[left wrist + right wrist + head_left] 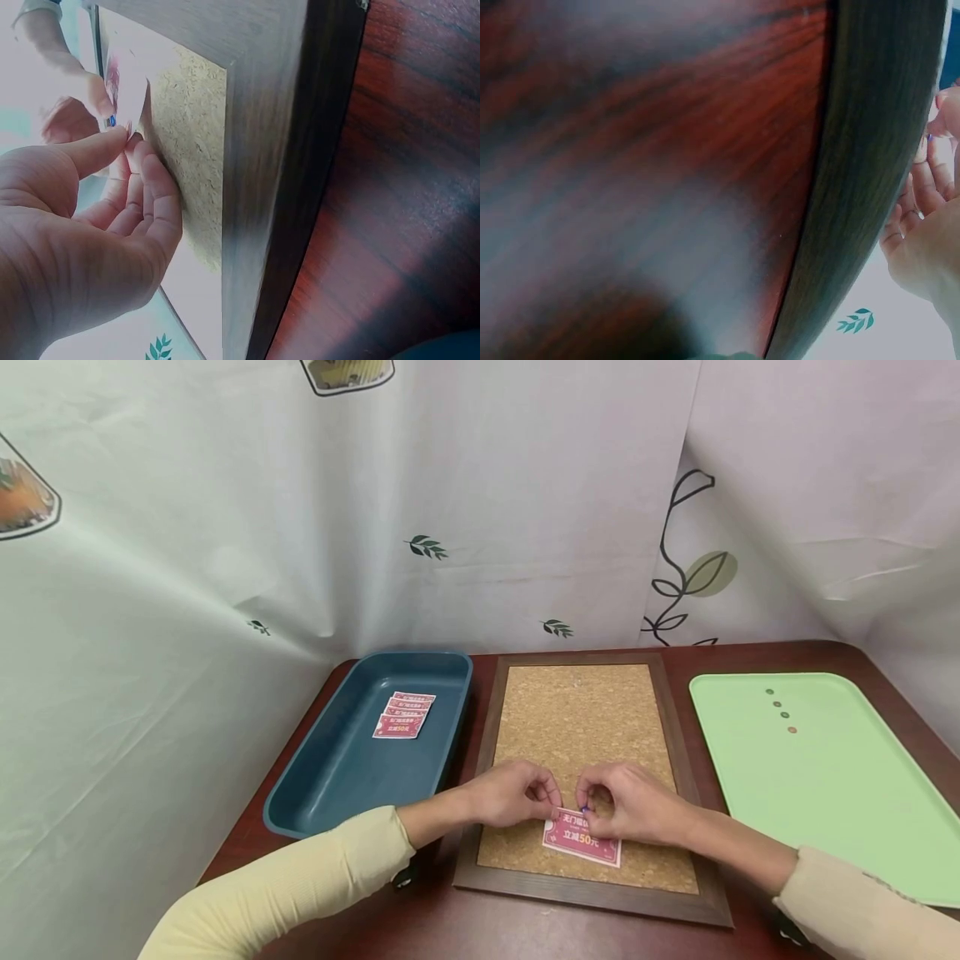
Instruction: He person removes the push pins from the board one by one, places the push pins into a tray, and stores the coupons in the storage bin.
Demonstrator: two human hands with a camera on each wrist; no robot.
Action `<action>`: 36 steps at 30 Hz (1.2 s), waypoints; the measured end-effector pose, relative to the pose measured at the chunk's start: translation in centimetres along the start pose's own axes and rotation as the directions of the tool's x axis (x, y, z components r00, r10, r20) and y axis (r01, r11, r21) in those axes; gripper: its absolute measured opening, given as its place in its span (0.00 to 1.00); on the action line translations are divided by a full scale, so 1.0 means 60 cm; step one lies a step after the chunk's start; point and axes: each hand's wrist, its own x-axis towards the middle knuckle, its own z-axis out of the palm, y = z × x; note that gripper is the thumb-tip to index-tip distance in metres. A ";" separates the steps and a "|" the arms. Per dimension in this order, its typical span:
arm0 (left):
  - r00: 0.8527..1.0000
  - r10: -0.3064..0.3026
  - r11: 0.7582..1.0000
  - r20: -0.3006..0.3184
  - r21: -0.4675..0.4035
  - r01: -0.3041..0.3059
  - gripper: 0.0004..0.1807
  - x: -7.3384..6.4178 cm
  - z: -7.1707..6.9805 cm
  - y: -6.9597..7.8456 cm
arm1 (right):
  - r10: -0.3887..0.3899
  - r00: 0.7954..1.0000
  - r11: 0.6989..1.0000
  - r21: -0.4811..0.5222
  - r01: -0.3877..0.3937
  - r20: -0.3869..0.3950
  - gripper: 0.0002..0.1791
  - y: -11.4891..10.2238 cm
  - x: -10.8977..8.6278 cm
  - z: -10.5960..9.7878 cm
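Note:
A pink coupon [579, 843] with white lettering lies over the lower part of the framed cork board [585, 718]. Its upper left corner is pinched between thumb and fingers of my left hand [516, 793]. In the left wrist view the coupon [133, 90] bends up from the cork [191, 120] at the pinch. My right hand [633, 802] grips a small blue-headed thumbtack [111, 120] at the coupon's top edge, just right of the left fingertips. Only a speck of blue shows past the fingers, and the tack's point is hidden.
On the left stands a deep blue tray [315, 777] with several overlapping pink coupons [401, 718]. A light green tray [847, 793] on the right holds several small round tacks [784, 715] in a row. A patterned cloth [487, 585] hangs behind the dark red table [360, 918].

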 end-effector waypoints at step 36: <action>0.993 0.030 1.000 -0.115 0.007 -0.029 0.03 -0.034 -0.097 0.007 | 0.116 0.986 0.993 0.009 -0.116 -0.118 0.15 -0.006 -0.019 -0.087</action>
